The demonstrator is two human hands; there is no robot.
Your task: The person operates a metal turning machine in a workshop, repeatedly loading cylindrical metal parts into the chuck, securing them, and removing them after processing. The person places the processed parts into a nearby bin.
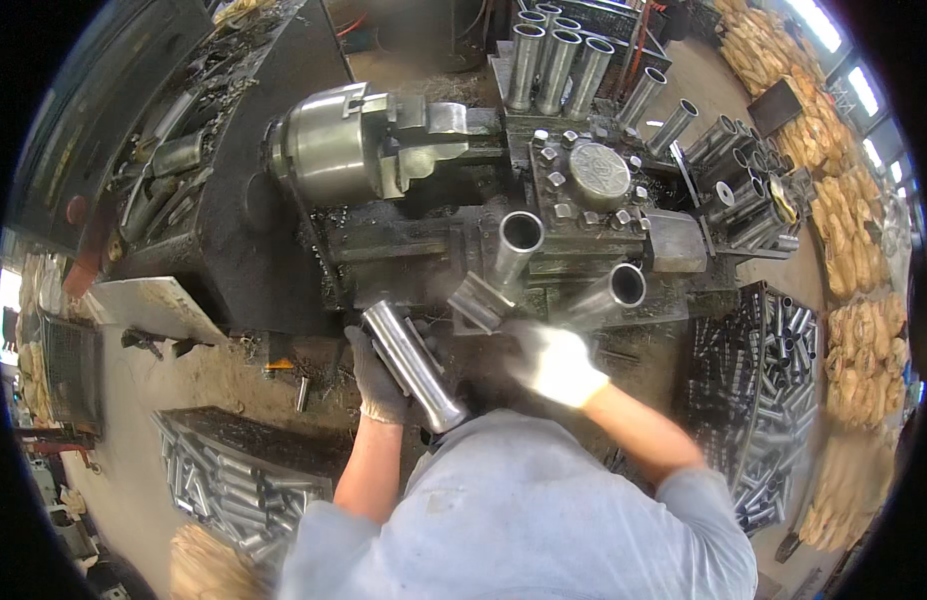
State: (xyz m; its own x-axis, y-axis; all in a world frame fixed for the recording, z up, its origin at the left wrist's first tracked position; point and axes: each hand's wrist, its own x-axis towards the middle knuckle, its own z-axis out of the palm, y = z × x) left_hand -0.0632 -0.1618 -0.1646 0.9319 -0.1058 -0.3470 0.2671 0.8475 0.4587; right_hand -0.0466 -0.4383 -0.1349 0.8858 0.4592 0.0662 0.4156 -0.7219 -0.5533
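My left hand (376, 378), in a dark-stained glove, is wrapped round a shiny metal tube (412, 364). The tube tilts, its wider collar end pointing down toward my body. My right hand (558, 366), in a whiter glove, is smeared by motion and its fingers do not show clearly. Nearest to it is an angled metal piece (480, 302); whether they touch is unclear. Just beyond, one tube (514, 250) stands upright and another tube (606, 296) leans to the right, both with open ends facing up.
A lathe chuck (334, 145) with stepped jaws sits ahead on the left, beside a bolted tool post (598, 176). Several tubes (559, 70) stand at the back. Crates of tubes flank me, a left crate (234, 490) and a right crate (759, 400). Bulging sacks (854, 240) line the right.
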